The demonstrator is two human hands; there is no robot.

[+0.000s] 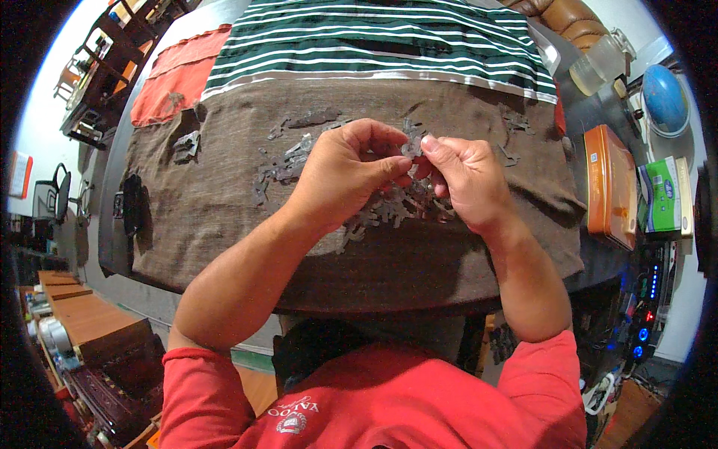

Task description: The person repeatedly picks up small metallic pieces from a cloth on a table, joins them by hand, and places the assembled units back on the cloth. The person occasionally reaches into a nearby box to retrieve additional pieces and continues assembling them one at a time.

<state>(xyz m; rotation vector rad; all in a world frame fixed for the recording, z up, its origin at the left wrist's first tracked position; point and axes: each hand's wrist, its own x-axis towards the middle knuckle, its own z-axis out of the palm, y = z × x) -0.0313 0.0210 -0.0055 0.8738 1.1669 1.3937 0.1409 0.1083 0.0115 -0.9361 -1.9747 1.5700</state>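
Pinching a small grey puzzle-like piece between thumb and fingertips, the left hand and the right hand met above the middle of the surface, both closed on that one piece so that it sat at the spot where the fingertips touched. Directly beneath the hands lay a loose heap of grey pieces of the same kind, spread over a brown cloth that covered most of the surface. More grey pieces lay scattered farther off on the cloth, one small cluster well to the left near a red cloth. A green-and-white striped cloth lay across the far part, overlapping the brown one. To the right, beside the brown cloth, stood an orange tin box, and just beyond it a green-and-white carton. A clear lidded jar and a blue globe stood at the far right. Both forearms came out of red sleeves.
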